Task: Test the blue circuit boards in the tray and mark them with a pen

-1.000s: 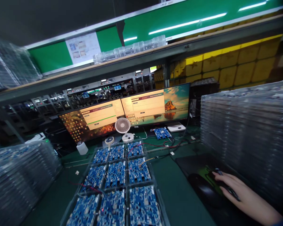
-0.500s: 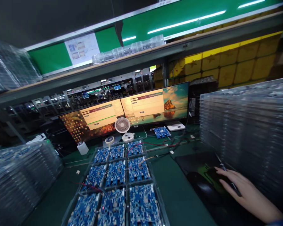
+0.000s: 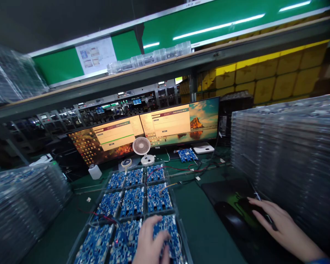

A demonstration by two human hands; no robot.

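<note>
My right hand [image 3: 280, 223] lies over a black computer mouse [image 3: 257, 212] on a dark mouse pad [image 3: 225, 192] at the lower right. My left hand [image 3: 151, 244] rests with spread fingers on the nearest blue circuit boards [image 3: 169, 234] in a clear tray [image 3: 178, 220] that holds several boards in a grid. Red and black wires [image 3: 107, 218] run across the boards. Two monitors [image 3: 165, 126] with dialog windows stand behind the tray.
Tall stacks of clear trays rise at the right [image 3: 286, 146] and the left [image 3: 19, 205]. A small white fan [image 3: 142, 146], a white bottle [image 3: 94, 171], a loose blue board [image 3: 188, 154] and a white box [image 3: 204, 148] sit before the monitors. A shelf [image 3: 165, 69] runs overhead.
My left hand has come into view from below and settled on the nearest boards. My right hand stays on the mouse. The view has shifted slightly.
</note>
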